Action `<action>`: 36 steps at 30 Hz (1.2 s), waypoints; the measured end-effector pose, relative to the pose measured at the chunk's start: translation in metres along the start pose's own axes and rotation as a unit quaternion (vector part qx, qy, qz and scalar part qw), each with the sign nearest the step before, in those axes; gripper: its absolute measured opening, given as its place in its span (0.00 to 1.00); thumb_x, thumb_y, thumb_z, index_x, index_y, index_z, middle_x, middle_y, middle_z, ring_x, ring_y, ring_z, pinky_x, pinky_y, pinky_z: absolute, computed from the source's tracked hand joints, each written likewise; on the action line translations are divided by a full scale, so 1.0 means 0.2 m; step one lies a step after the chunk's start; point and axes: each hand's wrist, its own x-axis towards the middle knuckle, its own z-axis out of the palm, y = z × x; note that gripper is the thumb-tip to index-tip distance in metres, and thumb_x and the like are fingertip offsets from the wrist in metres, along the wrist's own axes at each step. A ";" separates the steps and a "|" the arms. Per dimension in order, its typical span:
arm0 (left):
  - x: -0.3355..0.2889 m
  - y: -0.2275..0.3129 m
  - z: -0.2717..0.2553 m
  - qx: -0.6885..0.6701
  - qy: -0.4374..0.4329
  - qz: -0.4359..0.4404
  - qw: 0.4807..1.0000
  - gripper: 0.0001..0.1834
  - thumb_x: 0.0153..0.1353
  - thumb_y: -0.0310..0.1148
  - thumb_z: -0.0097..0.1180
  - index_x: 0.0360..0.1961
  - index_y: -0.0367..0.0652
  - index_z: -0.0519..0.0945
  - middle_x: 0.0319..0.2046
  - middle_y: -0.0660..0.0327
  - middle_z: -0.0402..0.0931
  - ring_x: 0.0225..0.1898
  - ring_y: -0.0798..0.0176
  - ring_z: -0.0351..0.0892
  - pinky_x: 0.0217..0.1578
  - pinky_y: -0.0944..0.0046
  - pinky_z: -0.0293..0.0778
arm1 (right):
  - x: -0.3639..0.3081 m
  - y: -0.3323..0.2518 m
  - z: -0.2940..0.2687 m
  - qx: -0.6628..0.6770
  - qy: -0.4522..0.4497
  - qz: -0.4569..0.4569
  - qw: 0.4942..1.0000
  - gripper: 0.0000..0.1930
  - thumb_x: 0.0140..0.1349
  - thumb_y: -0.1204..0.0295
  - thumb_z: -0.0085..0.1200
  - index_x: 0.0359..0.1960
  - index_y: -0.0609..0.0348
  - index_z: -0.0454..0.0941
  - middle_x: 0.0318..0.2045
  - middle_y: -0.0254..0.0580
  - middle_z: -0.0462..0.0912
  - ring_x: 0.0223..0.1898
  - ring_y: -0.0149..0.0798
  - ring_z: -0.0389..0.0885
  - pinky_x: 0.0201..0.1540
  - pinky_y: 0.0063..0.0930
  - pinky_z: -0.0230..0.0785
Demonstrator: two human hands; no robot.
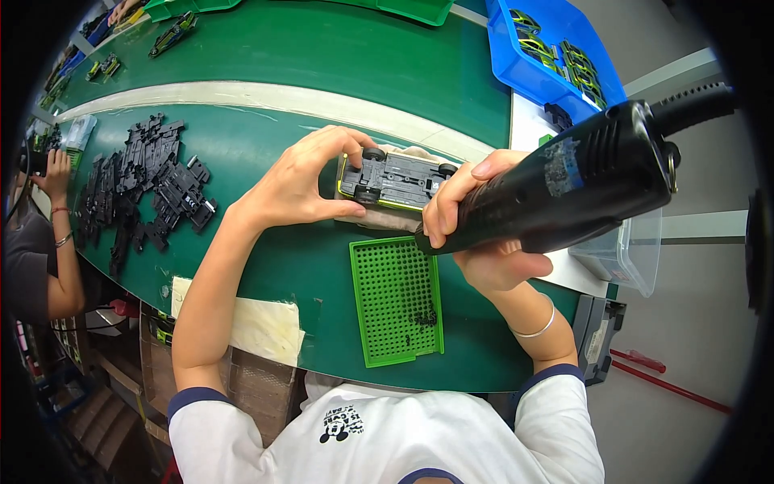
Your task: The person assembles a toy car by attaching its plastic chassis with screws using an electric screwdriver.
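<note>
A toy car (397,179) lies upside down on a pale fixture (390,220), its black underside and wheels facing up and a yellow-green body edge showing. My left hand (302,179) grips the car's left end, the fingers at a far wheel and the thumb along the near side. In my right hand (459,206) is a thick black electric screwdriver (568,181), tilted over the car's right end. The fingers and tool hide its tip, so contact with the car cannot be seen. Just below sits a green perforated tray (383,278) with small dark screws (423,319) gathered at its lower right.
Many black plastic chassis parts (153,177) are heaped at the left. A blue bin (501,60) with yellow-green car bodies stands at the far right, and a clear plastic box (645,250) is nearer. The screwdriver's cable (693,106) runs off right. A co-worker's hand (55,173) shows at far left.
</note>
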 end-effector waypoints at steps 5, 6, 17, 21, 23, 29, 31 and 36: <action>0.02 -0.01 -0.01 -0.019 0.000 -0.002 1.000 0.23 0.32 0.32 0.67 0.27 0.41 0.65 0.43 0.54 0.71 0.44 0.56 0.70 0.47 0.58 0.63 | 0.00 0.00 0.00 0.002 0.011 0.009 1.000 0.43 0.37 0.29 0.39 0.42 0.55 0.53 0.18 0.38 0.66 0.14 0.31 0.67 0.16 0.20 0.63; 0.01 -0.01 0.00 -0.024 0.000 -0.005 1.000 0.22 0.32 0.31 0.67 0.26 0.41 0.66 0.42 0.54 0.71 0.43 0.56 0.70 0.47 0.58 0.63 | 0.00 0.00 0.00 0.000 0.009 0.006 1.000 0.43 0.37 0.29 0.39 0.42 0.56 0.53 0.18 0.38 0.66 0.14 0.31 0.67 0.16 0.20 0.63; 0.01 -0.08 0.00 -0.036 0.030 0.059 0.997 0.21 0.30 0.30 0.69 0.21 0.40 0.67 0.40 0.54 0.73 0.42 0.54 0.71 0.40 0.60 0.69 | 0.26 -0.11 0.02 0.062 -0.055 -0.177 0.981 0.49 0.32 0.25 0.34 0.44 0.57 0.54 0.19 0.41 0.66 0.15 0.32 0.66 0.17 0.24 0.64; -0.01 -0.07 0.00 -0.040 0.042 0.059 0.997 0.20 0.29 0.30 0.69 0.19 0.39 0.67 0.40 0.56 0.73 0.38 0.57 0.72 0.35 0.63 0.71 | 0.35 -0.13 0.17 0.111 0.022 -0.130 0.985 0.31 0.45 0.49 0.57 0.38 0.63 0.60 0.19 0.38 0.69 0.16 0.28 0.68 0.17 0.17 0.62; -0.01 -0.06 0.00 -0.045 0.036 0.049 0.997 0.20 0.29 0.30 0.69 0.18 0.39 0.68 0.39 0.55 0.73 0.38 0.56 0.72 0.34 0.64 0.71 | 0.39 -0.09 0.18 0.026 0.009 -0.098 0.995 0.40 0.38 0.37 0.45 0.40 0.63 0.58 0.19 0.40 0.68 0.16 0.30 0.68 0.17 0.19 0.63; 0.00 -0.07 0.01 -0.029 0.076 0.097 0.992 0.20 0.28 0.31 0.69 0.18 0.39 0.67 0.34 0.57 0.73 0.36 0.55 0.71 0.32 0.65 0.71 | 0.43 0.03 0.22 -0.101 0.001 -0.048 0.994 0.47 0.36 0.28 0.36 0.43 0.63 0.54 0.18 0.38 0.67 0.16 0.28 0.68 0.19 0.17 0.62; -0.01 -0.08 0.00 -0.030 0.084 0.100 0.991 0.20 0.28 0.31 0.69 0.18 0.39 0.67 0.32 0.57 0.72 0.35 0.56 0.71 0.31 0.65 0.71 | 0.43 0.07 0.23 -0.104 0.001 -0.044 0.994 0.47 0.37 0.28 0.37 0.42 0.64 0.54 0.18 0.38 0.67 0.15 0.28 0.67 0.18 0.17 0.61; -0.01 -0.07 -0.02 -0.032 0.065 0.104 0.992 0.20 0.29 0.30 0.69 0.17 0.39 0.67 0.29 0.61 0.72 0.32 0.58 0.71 0.29 0.65 0.71 | 0.43 0.12 0.24 -0.109 0.012 -0.037 0.993 0.46 0.40 0.30 0.38 0.41 0.67 0.55 0.16 0.37 0.67 0.13 0.28 0.65 0.17 0.17 0.59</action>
